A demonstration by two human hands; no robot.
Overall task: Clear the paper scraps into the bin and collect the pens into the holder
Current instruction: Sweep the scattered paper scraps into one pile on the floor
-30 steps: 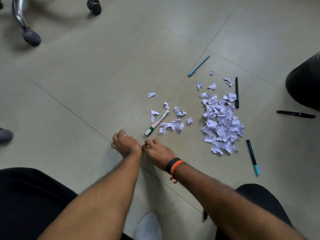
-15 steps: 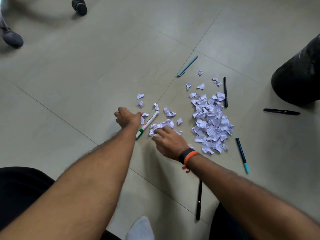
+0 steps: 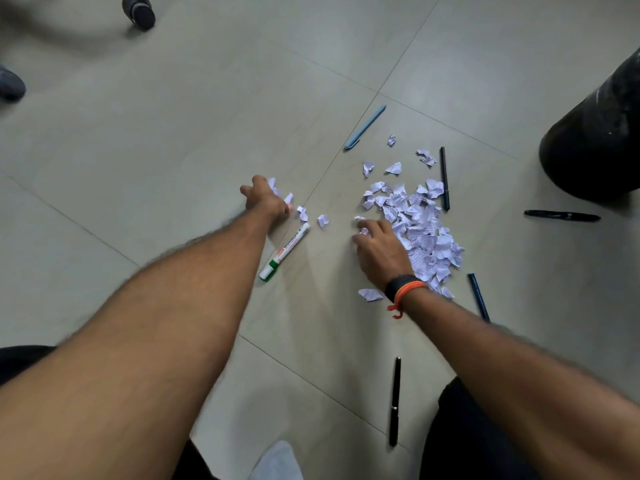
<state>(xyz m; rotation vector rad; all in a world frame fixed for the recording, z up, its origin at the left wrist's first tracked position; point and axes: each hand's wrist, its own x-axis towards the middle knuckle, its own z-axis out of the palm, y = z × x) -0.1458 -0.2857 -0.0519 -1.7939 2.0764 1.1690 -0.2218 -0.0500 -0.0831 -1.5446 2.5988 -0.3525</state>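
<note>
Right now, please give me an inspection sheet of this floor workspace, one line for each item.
Surface: grey tiled floor, grout lines visible.
Job's things: paper scraps mostly in one pile; white marker; light blue pen; four dark pens lying around.
Clutter: nothing seen.
Grips: left hand on loose scraps; right hand at the pile's edge.
Cables: nothing seen.
Surroundings: black bin at right; chair castor far left.
</note>
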